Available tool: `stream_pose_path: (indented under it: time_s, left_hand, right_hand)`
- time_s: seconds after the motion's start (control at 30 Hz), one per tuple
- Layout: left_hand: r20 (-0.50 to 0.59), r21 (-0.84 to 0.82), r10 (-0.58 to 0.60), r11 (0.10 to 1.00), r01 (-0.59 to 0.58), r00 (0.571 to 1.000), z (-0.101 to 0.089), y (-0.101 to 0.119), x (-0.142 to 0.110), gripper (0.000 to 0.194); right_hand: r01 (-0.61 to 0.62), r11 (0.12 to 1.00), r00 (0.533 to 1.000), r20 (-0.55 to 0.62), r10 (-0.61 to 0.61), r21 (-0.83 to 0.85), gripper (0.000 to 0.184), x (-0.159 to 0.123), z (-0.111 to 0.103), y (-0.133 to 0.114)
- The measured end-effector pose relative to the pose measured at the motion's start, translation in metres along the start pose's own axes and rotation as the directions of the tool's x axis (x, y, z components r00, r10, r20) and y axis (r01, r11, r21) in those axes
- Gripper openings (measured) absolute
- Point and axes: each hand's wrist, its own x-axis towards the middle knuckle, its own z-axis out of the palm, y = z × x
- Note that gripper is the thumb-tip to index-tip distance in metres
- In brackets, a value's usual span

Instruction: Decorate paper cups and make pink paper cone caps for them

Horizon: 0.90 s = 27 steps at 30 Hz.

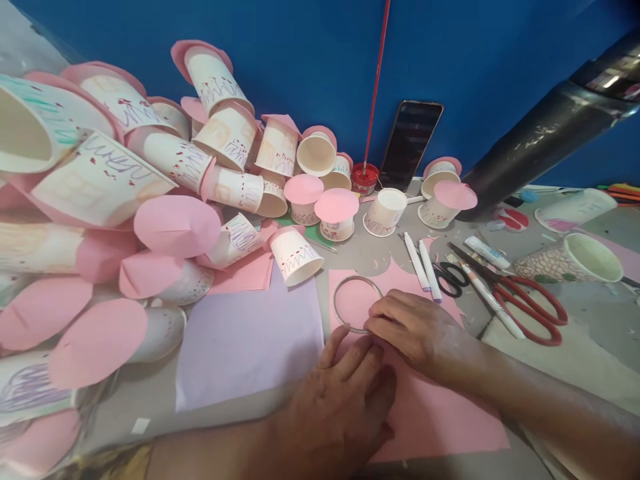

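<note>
A thin metal ring (358,276) lies flat on a sheet of pink paper (435,413). My right hand (413,327) has its fingers curled together at the ring's right edge, pressing on it. Lying on the paper below the ring, my left hand (345,400) has its fingers stretched out, and one fingertip touches the ring's lower edge. The fingertips of my right hand are partly hidden. The sheet's upper edge has curved cut-outs. Left of it lies a sheet of lilac paper (250,340).
Paper cups with pink paper cones, such as this cup (297,257), crowd the left and back. To the right lie white markers (416,260), black-handled scissors (453,277), red-handled scissors (537,303) and a glue tube (486,252). A phone (413,143) and a black bottle (540,140) stand behind.
</note>
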Motion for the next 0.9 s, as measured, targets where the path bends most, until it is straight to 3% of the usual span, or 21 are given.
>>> stream_pose_path:
  time_s: [0.6,0.8,0.9]
  left_hand:
    - [-0.001,0.051,0.011,0.999,-0.011,1.0,-0.0024,0.0018,0.0008,0.045]
    - [-0.036,0.069,-0.017,0.997,0.02,0.999,-0.0028,0.0014,-0.0022,0.051]
    - [-0.034,0.053,0.002,0.999,0.0,0.999,0.0023,-0.0013,-0.0034,0.055]
  right_hand:
    - [0.014,1.0,1.0,0.019,-0.014,-0.007,0.019,0.0002,-0.0029,0.0006]
    - [-0.013,1.0,0.999,-0.035,0.012,-0.021,0.022,0.0038,-0.0002,-0.0033]
    - [-0.03,1.0,0.991,-0.127,0.028,-0.011,0.018,0.0054,-0.0046,-0.0054]
